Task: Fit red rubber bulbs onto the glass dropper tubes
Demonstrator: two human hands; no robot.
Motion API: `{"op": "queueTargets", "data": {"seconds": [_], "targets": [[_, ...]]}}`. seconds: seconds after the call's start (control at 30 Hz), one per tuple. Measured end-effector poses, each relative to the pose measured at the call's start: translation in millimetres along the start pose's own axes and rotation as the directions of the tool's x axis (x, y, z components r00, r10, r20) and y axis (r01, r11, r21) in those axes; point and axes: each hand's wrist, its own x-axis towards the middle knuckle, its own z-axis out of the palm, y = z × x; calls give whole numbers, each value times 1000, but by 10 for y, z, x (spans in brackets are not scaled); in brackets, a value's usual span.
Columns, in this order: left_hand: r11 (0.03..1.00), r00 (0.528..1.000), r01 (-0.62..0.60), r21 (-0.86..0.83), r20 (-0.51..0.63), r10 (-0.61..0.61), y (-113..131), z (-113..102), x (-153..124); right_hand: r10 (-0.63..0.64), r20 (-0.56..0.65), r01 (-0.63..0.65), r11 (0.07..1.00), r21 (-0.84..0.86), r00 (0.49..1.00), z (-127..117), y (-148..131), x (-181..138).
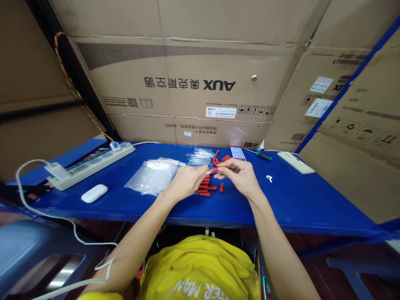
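Observation:
My left hand (190, 178) and my right hand (239, 174) meet over the middle of the table, both closed in a pinch. Between their fingertips is a red rubber dropper bulb (214, 170), gripped by my right fingers. What my left fingertips pinch at the bulb's end is too small to make out. Beyond the hands lies a pile of thin clear tubes (200, 156), with loose red bulbs (225, 158) to its right. Several red bulbs (204, 193) lie in a row below my left hand, partly hidden by it. One more bulb (221, 187) lies apart, nearer my right hand.
Clear plastic bags (153, 177) lie left of my left hand. On the blue table (281, 204) are a power strip (96, 162), a white earbud case (94, 193), a phone (238, 153), a green-handled screwdriver (263, 155), an earbud (269, 178) and a white power bank (295, 162). Cardboard (187, 62) walls the back.

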Motion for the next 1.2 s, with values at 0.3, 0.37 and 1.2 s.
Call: {"op": "queueTargets", "data": {"seconds": [0.3, 0.37, 1.2], "targets": [[998, 997, 64, -25, 42, -63, 3, -34, 34, -12, 29, 13, 999, -48, 1000, -19, 55, 22], [997, 997, 66, -38, 33, -65, -21, -43, 45, -14, 26, 17, 993, -118, 1000, -37, 90, 33], [923, 923, 367, -111, -80, -377, -297, 47, 25, -15, 164, 149, 510, -847, 986, 340, 193, -47]]}}
